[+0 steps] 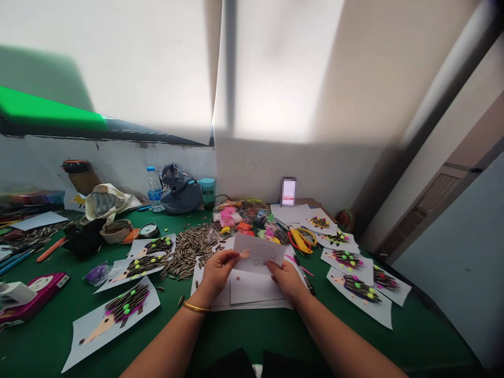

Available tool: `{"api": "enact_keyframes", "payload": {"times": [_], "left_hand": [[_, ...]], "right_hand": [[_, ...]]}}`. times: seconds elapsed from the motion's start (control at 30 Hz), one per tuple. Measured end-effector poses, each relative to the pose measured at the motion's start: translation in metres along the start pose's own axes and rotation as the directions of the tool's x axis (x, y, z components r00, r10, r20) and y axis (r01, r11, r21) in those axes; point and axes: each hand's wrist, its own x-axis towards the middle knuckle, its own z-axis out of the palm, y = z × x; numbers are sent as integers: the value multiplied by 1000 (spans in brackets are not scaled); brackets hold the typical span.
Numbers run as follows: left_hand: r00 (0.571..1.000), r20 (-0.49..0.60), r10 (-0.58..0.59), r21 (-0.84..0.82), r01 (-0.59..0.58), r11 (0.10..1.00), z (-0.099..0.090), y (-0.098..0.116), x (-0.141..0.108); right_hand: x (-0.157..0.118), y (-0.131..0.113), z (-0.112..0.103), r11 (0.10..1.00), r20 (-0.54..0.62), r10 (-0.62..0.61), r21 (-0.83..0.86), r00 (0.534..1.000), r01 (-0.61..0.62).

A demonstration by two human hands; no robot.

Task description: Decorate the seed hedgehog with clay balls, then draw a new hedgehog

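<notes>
Between my two hands a small white card (255,251) is held up, with a round dotted animal outline drawn on it. My left hand (217,274) pinches the card's left edge, near a pale peach patch; a gold bangle (197,307) is on that wrist. My right hand (288,278) grips the lower right edge with the thumb on top. Underneath lies another white sheet (252,290) bearing a small peach piece, on top of more paper. A heap of striped sunflower seeds (192,247) spreads just left of my hands.
Finished-looking hedgehog pictures (118,310) made of seeds and coloured dots lie at the left, and several more (356,289) at the right. Yellow scissors (301,240), bagged clay (232,216), a propped phone (289,191) and a blue bag (179,194) stand behind. A magenta case (35,299) sits far left.
</notes>
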Motion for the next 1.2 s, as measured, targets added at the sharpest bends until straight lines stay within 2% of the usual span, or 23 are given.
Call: {"api": "enact_keyframes", "payload": {"times": [0.13,0.4,0.7,1.0,1.2], "left_hand": [[999,40,-25,-45,27,999,2,4,0],[999,41,-29,-74,32,997,1,5,-1],[999,38,32,43,-33,999,3,-2,-2],[998,56,19,25,-20,999,4,5,-3],[998,61,22,4,-22,1000,4,1,-3]], "right_hand": [[0,1,-1,999,21,3,-41,1000,-2],[2,5,-2,998,3,2,-70,1000,-2],[1,3,-2,999,27,-9,-42,1000,11],[2,6,-3,1000,45,2,-31,999,-1],[0,2,-3,998,48,7,-68,999,-4]]}}
